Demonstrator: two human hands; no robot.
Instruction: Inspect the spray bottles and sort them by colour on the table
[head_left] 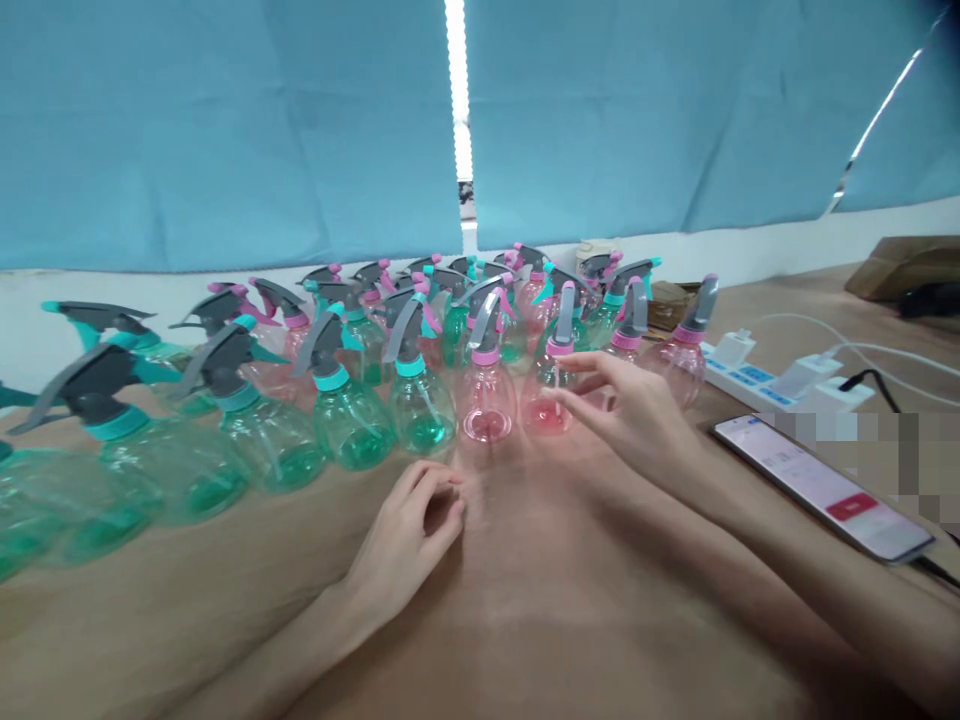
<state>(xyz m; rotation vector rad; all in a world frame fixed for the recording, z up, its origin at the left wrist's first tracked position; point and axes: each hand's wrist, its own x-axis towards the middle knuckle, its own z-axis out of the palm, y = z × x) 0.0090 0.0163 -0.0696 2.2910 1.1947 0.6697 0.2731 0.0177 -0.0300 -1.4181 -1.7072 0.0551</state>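
Note:
My right hand is at a pink spray bottle with a grey trigger head, in the front row. Its thumb and forefinger are apart in front of the bottle's right side; whether they touch it, I cannot tell. The bottle stands upright. Just left of it is another pink spray bottle. My left hand rests on the table with fingers loosely curved, thumb apart from them and nothing held. Nearest to it is a green spray bottle with a turquoise collar.
Several more green spray bottles and pink ones stand in rows to the left and behind. At the right are a lit phone, a white power strip with chargers and cables, and a brown cardboard box. A blue curtain hangs behind.

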